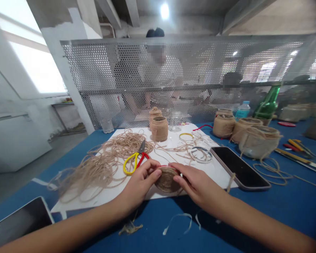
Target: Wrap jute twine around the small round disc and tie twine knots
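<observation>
Close in front of me, my left hand (146, 176) and my right hand (190, 180) are closed on opposite sides of a round twine-covered piece (166, 180). Brown twine covers the side turned to me, and a bit of red shows along its top edge. Whether it is a lid or the end of a jar, I cannot tell. Scissors (136, 160) with one yellow and one red handle lie just beyond my left hand, blades pointing away. Left of them spreads a loose tangle of twine (102, 168). White paper (133, 188) lies beneath these things.
Twine-wrapped jars (159, 129) stand at the back of the paper, beside a clear glass jar (176, 121). A phone (241, 168), more wrapped jars (224, 125) and a green bottle (267, 102) are on the right. A perforated metal screen (102, 77) closes the far edge; people sit behind it.
</observation>
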A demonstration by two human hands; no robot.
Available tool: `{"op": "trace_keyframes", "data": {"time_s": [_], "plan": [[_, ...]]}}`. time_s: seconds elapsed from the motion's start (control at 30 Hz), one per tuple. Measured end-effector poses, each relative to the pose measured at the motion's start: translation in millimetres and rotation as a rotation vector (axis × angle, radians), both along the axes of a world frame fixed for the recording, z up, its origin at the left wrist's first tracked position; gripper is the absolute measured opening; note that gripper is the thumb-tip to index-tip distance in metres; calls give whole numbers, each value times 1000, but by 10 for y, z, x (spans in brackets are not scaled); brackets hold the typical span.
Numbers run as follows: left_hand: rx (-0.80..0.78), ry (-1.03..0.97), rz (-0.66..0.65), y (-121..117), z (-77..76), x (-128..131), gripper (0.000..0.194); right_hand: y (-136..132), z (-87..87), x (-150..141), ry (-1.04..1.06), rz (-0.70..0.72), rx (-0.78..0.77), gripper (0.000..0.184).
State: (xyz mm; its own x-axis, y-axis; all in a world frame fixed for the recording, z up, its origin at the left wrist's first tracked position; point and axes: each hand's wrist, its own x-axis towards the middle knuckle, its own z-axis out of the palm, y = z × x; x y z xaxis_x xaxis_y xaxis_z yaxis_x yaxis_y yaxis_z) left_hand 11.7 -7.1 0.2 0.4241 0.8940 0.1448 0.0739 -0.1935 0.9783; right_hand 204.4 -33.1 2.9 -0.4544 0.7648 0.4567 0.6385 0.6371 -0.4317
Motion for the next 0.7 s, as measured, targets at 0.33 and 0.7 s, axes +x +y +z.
{"op": "trace_keyframes", "data": {"time_s": [0.33,0.7], "plan": [[-18,-80,20,40,-58,-6,17,12,-36,0,-73,-99,180,27],[-99,-215,-11,18,-72,1,19,0,37,-12,126,-42,-122,24]]}}
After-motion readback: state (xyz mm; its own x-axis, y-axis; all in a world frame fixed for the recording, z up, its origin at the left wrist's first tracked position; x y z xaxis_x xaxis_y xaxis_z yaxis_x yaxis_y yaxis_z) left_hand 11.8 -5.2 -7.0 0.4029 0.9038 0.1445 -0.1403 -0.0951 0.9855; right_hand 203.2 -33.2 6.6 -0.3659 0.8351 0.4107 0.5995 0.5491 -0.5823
